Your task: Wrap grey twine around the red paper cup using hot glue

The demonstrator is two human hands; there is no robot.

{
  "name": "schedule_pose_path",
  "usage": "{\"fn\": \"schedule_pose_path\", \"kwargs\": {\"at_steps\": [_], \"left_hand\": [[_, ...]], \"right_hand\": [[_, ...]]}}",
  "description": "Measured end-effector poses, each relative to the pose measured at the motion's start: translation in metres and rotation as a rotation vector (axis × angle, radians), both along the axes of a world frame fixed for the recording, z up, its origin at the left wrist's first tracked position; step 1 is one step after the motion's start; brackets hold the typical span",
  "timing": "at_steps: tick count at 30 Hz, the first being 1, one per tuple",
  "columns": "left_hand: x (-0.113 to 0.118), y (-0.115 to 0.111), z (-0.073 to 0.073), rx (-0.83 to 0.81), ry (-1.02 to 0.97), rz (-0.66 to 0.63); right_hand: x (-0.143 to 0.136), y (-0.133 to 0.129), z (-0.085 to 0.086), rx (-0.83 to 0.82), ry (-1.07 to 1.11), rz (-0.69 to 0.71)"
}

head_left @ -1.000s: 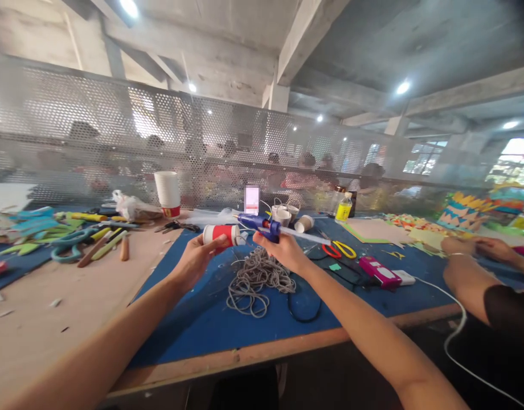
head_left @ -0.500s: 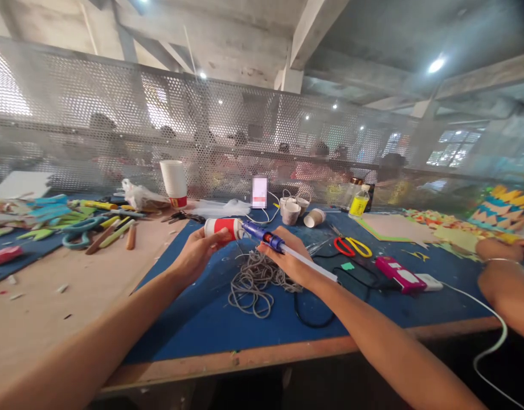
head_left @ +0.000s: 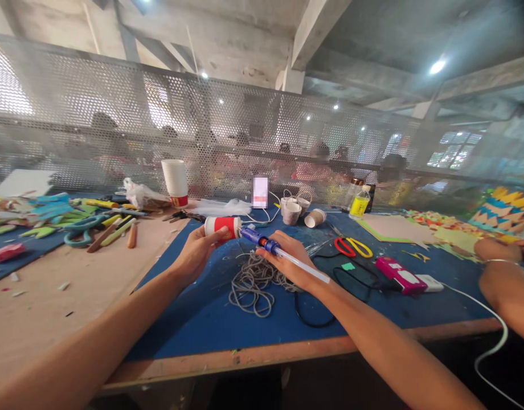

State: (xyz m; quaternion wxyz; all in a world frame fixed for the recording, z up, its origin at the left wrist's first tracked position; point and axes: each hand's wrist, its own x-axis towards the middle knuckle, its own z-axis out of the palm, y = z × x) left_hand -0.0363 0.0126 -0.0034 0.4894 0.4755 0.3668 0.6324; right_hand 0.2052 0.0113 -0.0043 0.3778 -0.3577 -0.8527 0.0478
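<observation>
My left hand [head_left: 197, 249] is closed around a red and white paper cup [head_left: 222, 227], tipped on its side. In my right hand [head_left: 286, 254] is a blue hot glue gun [head_left: 258, 239], with a long clear glue stick [head_left: 305, 266] jutting from its back toward my forearm. The gun's nozzle points left and is at the cup's right end; whether it touches cannot be made out. Beneath both hands lies a tangled heap of grey cord [head_left: 253, 285] on the blue table mat [head_left: 193, 324].
Behind stand small cord-handled cups [head_left: 291, 212], a stack of paper cups [head_left: 175, 181] and a yellow-labelled bottle [head_left: 359, 203]. Red-yellow scissors [head_left: 351, 247] and a magenta power strip [head_left: 398, 274] lie right, near another person's hand [head_left: 495, 250]. Left are blue-handled scissors [head_left: 80, 230] and carving tools [head_left: 117, 232].
The glue gun's nozzle has shifted slightly left and down along the cup's end, and the glue stick's tail sits a little further left. Both hands keep their hold.
</observation>
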Motion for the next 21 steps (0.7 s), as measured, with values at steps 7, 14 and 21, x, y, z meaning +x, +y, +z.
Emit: {"fn": "schedule_pose_path", "kwargs": {"at_steps": [7,14,21], "left_hand": [[-0.0008,0.0019,-0.0022,0.010,0.021,0.018],[-0.0024,0.0039,-0.0045,0.020,0.024,0.014],[-0.0019,0.0037,-0.0038,0.015,0.022,0.029]], "right_hand": [[-0.0002,-0.0010,0.0005,-0.014,-0.046,-0.025],[0.0009,-0.0005,-0.0010,0.000,-0.086,-0.034],[0.0009,0.0010,-0.0025,0.006,-0.116,-0.058]]}}
